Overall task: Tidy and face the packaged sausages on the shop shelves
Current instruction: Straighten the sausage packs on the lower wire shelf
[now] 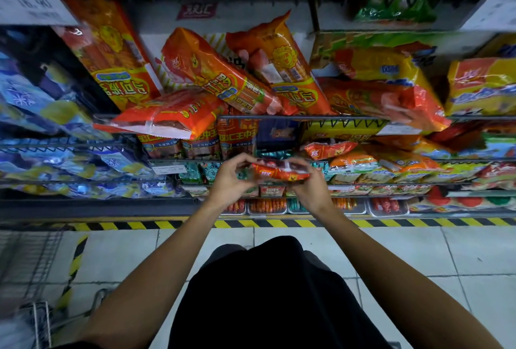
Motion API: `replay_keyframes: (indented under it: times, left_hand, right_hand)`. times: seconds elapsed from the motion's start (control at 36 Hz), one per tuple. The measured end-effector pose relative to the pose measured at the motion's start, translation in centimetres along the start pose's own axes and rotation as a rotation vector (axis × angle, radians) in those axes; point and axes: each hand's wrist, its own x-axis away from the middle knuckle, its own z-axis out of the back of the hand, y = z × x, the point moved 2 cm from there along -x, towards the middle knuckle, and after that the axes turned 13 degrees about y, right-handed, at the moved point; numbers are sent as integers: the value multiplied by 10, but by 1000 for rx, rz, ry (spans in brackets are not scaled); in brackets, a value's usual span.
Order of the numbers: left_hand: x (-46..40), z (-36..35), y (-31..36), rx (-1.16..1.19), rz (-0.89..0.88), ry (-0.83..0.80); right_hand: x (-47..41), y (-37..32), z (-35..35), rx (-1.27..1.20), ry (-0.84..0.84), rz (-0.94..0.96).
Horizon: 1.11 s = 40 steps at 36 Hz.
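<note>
A small red sausage pack (280, 171) is held level in front of the lower shelves. My left hand (233, 178) pinches its left end and my right hand (314, 183) grips its right end from below. On the wire shelf (279, 118) above, several orange and red sausage packs lie jumbled: one long pack (220, 77) slants across another (284, 69), and a red pack (167, 116) hangs over the shelf's front edge.
Blue snack bags (36, 102) fill the shelves to the left. Yellow and orange packs (480, 86) sit at the right. Trays of loose sausages (268, 204) line the bottom shelf above a yellow-black floor stripe (167, 224). A wire trolley (30, 279) stands at lower left.
</note>
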Motion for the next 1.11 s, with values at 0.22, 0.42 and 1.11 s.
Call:
replay_keyframes:
  times: [0.22, 0.42, 1.11]
  left_hand:
    - [1, -4, 12, -39, -321, 213]
    - [-13, -19, 10, -77, -196, 277]
    - [-17, -29, 13, 139, -76, 325]
  right_hand:
    - [3, 5, -7, -172, 123, 187]
    - [-4, -12, -13, 3, 248, 122]
    - [-16, -21, -19, -67, 330, 48]
